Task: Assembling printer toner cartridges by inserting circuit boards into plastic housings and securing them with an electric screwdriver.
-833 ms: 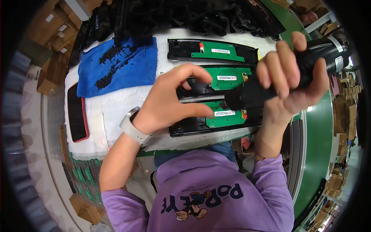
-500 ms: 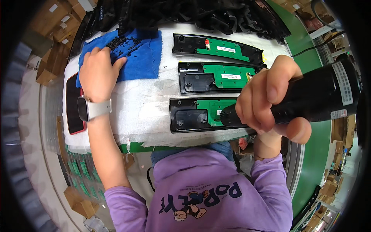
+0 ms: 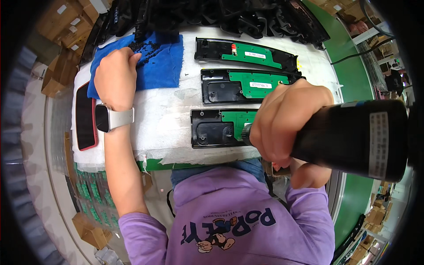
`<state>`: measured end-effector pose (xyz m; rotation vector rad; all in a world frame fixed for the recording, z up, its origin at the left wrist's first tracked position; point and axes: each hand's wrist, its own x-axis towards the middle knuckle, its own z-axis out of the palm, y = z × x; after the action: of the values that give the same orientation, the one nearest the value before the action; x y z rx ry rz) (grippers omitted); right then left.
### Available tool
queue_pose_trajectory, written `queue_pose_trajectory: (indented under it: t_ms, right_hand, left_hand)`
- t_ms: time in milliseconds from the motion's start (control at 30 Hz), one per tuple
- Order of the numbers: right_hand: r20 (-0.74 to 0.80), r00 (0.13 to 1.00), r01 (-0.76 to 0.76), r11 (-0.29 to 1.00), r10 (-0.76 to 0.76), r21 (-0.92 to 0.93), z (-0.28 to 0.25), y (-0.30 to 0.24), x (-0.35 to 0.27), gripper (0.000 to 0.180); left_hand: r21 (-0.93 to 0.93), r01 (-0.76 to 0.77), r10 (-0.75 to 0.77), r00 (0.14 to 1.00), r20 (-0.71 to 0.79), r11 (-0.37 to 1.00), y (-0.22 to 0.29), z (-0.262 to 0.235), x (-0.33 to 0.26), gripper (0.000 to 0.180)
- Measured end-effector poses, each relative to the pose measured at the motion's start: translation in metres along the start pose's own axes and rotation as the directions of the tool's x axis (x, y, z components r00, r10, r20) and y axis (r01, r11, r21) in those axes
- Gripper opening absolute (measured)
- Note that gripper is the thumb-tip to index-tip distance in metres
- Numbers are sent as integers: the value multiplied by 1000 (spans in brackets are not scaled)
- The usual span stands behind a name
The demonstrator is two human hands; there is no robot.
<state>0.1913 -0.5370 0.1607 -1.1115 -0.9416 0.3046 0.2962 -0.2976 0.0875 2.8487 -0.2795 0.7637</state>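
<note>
My right hand (image 3: 282, 121) is wrapped round a black electric screwdriver (image 3: 349, 141). Its tip points left, over the nearest black panel (image 3: 214, 132) with its green circuit board (image 3: 234, 118); whether it touches is unclear. At the near edge of a pile of small black screws (image 3: 152, 47) on a blue cloth (image 3: 163, 73), my left hand (image 3: 115, 77) has its fingers curled in and closed. Anything between those fingertips is hidden. Two similar panels lie beyond the nearest one: a middle panel (image 3: 216, 90) and a far panel (image 3: 210, 49), both with green boards.
A phone in a red case (image 3: 85, 117) lies beside my left wrist. Black plastic parts (image 3: 247, 20) are heaped along the back. White padding (image 3: 159, 128) covers the table, whose green edge (image 3: 176, 166) shows in front. Cardboard boxes (image 3: 59, 70) stand at far left.
My left hand's fingers, spread over the cloth before, have drawn together at the screws. My right hand has turned the screwdriver, its rear end now lower in the picture.
</note>
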Motion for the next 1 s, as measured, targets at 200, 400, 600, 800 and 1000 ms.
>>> queue_pose_trajectory:
  t_ms: [200,400,600,800,1000]
  right_hand:
    - [-35,999,35,996,-37,-79,3,-5,-15,39]
    - [-172,941,314,941,-291,126,-20,-3,-33,38]
    - [-335,797,527,850,-503,-21,-23,-17,-32,33]
    - [-397,708,600,794,-584,-99,-21,-17,-34,35]
    - [-409,701,603,792,-584,-98,-20,-12,-34,35]
  left_hand:
    - [-750,87,52,986,160,655,8,7,-1,13]
    - [-776,619,362,756,546,-122,67,-12,-26,17]
    - [-673,705,489,679,548,-224,78,-11,-39,15]
    - [-618,753,547,624,559,-227,81,-11,-39,13]
    - [-661,723,540,644,542,-199,83,-12,-41,11]
